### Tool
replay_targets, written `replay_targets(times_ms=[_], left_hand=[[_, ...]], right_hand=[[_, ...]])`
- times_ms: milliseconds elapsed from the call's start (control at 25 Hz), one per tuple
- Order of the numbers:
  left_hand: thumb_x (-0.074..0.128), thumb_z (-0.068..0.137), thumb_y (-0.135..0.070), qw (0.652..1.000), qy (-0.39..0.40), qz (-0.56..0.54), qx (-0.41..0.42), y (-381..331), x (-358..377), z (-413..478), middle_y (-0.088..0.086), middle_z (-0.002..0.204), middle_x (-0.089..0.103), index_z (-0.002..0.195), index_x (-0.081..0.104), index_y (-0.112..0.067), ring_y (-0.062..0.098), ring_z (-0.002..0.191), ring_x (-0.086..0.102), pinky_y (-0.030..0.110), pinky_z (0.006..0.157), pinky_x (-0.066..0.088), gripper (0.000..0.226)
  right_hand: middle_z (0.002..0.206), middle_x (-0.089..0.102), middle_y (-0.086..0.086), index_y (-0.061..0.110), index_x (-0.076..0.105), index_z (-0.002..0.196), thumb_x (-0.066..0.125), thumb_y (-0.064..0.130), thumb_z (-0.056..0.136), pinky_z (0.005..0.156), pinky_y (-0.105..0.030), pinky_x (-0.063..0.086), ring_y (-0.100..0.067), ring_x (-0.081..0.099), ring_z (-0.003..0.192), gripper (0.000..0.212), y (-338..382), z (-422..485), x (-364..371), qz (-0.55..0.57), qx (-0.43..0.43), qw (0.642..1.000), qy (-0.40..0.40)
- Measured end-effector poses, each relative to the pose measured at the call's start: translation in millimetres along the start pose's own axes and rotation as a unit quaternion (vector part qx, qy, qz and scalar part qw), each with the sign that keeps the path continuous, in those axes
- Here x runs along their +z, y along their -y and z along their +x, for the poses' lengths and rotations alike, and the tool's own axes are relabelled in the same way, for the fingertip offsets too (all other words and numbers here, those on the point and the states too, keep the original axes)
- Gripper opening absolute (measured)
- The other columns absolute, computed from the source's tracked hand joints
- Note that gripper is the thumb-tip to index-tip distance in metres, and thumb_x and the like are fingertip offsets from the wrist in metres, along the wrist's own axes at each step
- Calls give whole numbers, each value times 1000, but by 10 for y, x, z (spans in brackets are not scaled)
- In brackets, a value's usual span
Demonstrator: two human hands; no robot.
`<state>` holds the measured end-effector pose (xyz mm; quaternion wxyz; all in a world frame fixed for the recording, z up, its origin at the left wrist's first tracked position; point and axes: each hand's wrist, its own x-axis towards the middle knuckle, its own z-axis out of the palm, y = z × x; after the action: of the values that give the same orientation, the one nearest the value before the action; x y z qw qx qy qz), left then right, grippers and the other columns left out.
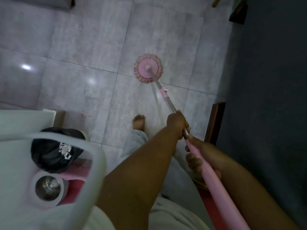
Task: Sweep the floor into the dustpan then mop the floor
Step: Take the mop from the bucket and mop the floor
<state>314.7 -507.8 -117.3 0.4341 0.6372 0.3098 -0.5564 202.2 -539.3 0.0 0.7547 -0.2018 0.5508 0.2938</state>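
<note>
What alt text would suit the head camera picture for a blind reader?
A person mops a grey tiled floor: the left hand and right hand grip a pink mop pole, its round mop head flat on the tiles. A bare foot stands nearby, and a mop bucket sits at lower left.

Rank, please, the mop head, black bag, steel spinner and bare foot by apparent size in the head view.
1. black bag
2. mop head and steel spinner: these look alike, and the spinner is nearer the camera, so unranked
3. bare foot
</note>
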Motion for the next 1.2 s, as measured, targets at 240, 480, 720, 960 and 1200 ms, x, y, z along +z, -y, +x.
replay_targets(times_ms=[240, 480, 720, 960, 1200], left_hand=[[41, 99, -43, 996, 74, 33, -28, 632, 749, -234, 7, 70, 59, 111, 55, -9, 17, 51, 57, 27, 49, 54, 39], [43, 99, -40, 998, 60, -16, -6, 550, 547, -208, 8, 68, 57, 117, 57, -4, 18, 49, 54, 26, 48, 50, 42], [42, 101, -36, 989, 8, -144, 11, 276, -198, -150, 10, 61, 53, 116, 55, -1, 19, 42, 50, 20, 36, 45, 41], [43, 101, -37, 957, -53, -284, 12, 93, -1278, -33, 10, 61, 52, 116, 54, -1, 20, 45, 50, 21, 38, 44, 41], [44, 100, -36, 907, -133, -399, 12, 124, -2353, 19, 5, 42, 52, 81, 51, -8, 19, 38, 49, 22, 39, 45, 35]], right_hand=[[56, 40, -5, 12, 54, 86, 66, 53, 80, 29, -22, 35, -11, 38, 33, 42, -460, -384, -691, 77, 3, 997, -17], [53, 44, -5, 13, 56, 76, 71, 54, 74, 32, -23, 39, -13, 42, 34, 44, -310, -364, -516, 18, 38, 999, -31], [54, 45, -4, 12, 64, 68, 71, 55, 73, 32, -21, 38, -12, 40, 35, 44, -89, -79, 88, -112, 56, 992, -21], [53, 45, -3, 14, 63, 59, 65, 62, 73, 35, -19, 35, -10, 38, 36, 50, 51, 380, 991, -288, 109, 951, 11], [52, 47, -4, 14, 51, 75, 64, 60, 80, 34, -21, 38, -12, 40, 36, 48, -34, 835, 1917, -411, 149, 899, 6]])
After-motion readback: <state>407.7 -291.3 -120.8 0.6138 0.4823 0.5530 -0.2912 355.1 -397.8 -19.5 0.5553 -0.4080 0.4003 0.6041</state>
